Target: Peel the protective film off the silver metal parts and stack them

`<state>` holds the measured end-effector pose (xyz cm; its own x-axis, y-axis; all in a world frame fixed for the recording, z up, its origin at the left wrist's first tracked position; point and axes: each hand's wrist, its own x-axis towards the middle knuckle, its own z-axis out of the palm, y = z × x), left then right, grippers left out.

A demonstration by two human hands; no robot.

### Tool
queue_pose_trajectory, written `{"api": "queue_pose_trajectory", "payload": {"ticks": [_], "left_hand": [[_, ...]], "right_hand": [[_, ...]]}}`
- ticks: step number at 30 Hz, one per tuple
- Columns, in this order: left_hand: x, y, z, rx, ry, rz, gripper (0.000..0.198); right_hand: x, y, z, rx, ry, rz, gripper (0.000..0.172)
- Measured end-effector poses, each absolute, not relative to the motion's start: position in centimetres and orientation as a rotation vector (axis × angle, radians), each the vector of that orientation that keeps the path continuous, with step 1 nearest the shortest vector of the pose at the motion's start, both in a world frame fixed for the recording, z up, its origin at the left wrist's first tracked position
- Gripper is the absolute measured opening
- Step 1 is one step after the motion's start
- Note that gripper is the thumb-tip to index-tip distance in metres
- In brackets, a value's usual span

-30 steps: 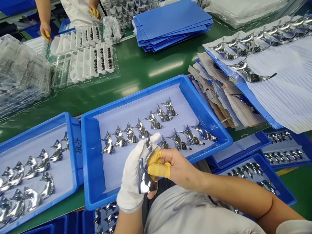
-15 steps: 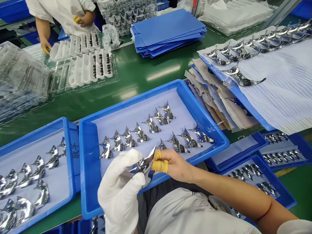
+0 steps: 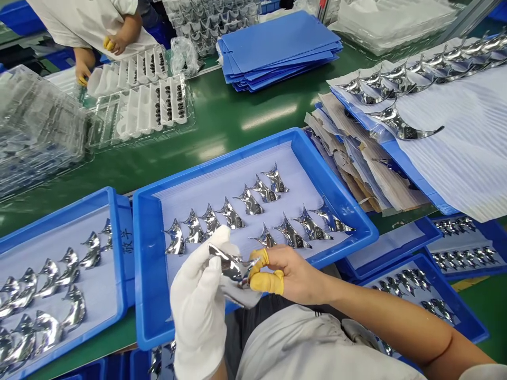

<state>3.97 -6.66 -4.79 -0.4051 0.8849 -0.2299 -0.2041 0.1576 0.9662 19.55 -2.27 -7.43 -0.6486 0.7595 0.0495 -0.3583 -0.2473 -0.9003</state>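
Note:
My left hand, in a white glove, grips one end of a shiny curved chrome part. Yellow finger cots cover the thumb and a fingertip of my right hand, which pinches the part's other end. Both hands hold it over the near edge of a blue tray. Inside that tray, on a pale striped liner, similar pointed chrome parts lie in two rows. Part of the lower row is hidden behind my gloved hand.
At left is another blue tray of chrome parts. A stack of blue sheets lies on the green table. Lined sheets with chrome parts are at right. Across the table, a co-worker's hands are near clear plastic trays.
The chrome part has been turned between my hands, from pointing up to lying more sideways. My left hand has shifted slightly right, and the whole view has moved a little.

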Motion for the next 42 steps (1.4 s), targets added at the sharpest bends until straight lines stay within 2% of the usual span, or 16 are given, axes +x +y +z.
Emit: {"api": "queue_pose_trajectory", "payload": {"ticks": [3, 5, 13, 15, 19, 21, 23, 26, 31, 35, 39, 42], "left_hand": [[3.9, -6.2, -5.3, 0.683, 1.523, 1.315, 0.041], [4.0, -6.2, -5.9, 0.694, 1.559, 1.291, 0.042], [3.2, -7.2, -7.3, 0.876, 1.585, 1.261, 0.059], [3.1, -6.3, -6.8, 0.860, 1.611, 1.250, 0.052], [2.7, -4.7, -5.9, 0.780, 1.662, 1.235, 0.038], [2.3, -4.6, -5.8, 0.763, 1.702, 1.237, 0.035], [1.8, -4.6, -6.0, 0.728, 1.726, 1.251, 0.032], [1.4, -4.8, -6.5, 0.624, 1.719, 1.257, 0.031], [1.5, -5.3, -7.0, 0.591, 1.675, 1.276, 0.041], [1.3, -6.0, -7.1, 0.689, 1.657, 1.141, 0.042], [0.8, -6.2, -7.2, 0.676, 1.648, 1.084, 0.039], [0.7, -6.1, -7.5, 0.707, 1.623, 1.106, 0.037]], "right_hand": [[19.1, -2.6, -7.8, -0.509, -0.911, 2.261, 0.028], [18.8, -2.6, -8.1, -0.481, -0.751, 2.334, 0.028], [18.1, -2.5, -8.8, -0.547, -0.546, 2.404, 0.028], [18.4, -2.1, -8.9, -0.616, -0.640, 2.346, 0.028], [21.0, 1.3, -8.9, -0.917, -1.086, 1.987, 0.023], [23.0, 4.1, -8.9, -1.252, -1.478, 1.604, 0.019], [25.1, 7.2, -9.0, -1.661, -1.883, 1.059, 0.020], [27.1, 11.1, -9.5, -1.954, -2.024, 0.693, 0.021], [26.9, 14.3, -11.5, -2.195, -2.129, 0.491, 0.025], [26.0, 14.8, -11.8, -2.234, -2.234, 0.404, 0.026], [24.4, 12.3, -10.6, -2.065, -2.373, 0.306, 0.035], [22.2, 8.2, -10.5, -1.716, -2.623, 0.407, 0.032]]}}
